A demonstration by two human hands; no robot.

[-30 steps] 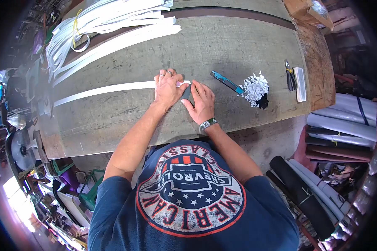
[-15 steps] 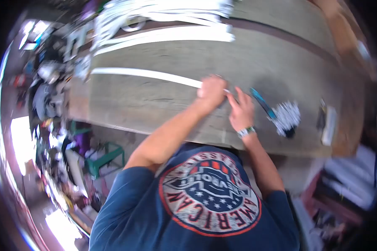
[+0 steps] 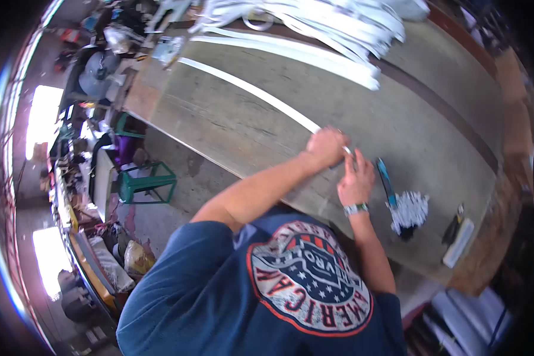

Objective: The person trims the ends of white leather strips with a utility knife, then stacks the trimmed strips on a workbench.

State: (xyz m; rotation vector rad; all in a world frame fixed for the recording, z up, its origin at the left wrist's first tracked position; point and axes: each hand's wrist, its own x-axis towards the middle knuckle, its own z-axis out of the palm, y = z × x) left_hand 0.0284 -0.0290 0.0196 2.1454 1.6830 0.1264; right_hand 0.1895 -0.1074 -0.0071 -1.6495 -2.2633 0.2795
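Evidently, this is close handwork on a long, flat white strip lying across a scuffed grey-green tabletop. The strip slants from the table's far left down to the worker, its near end between the two hands. The left hand is closed over the strip close to that end, where a small white tip shows. The right hand, a banded watch at its wrist, has its fingertips beside the tip; blur hides whether they pinch it. From where I stand, good work here means a firm left hold, the trailing length kept flat and untwisted, and the right fingers lined up squarely with the tip. The slim blue-handled cutter, touching a heap of white scraps, is best kept clear of the right wrist.
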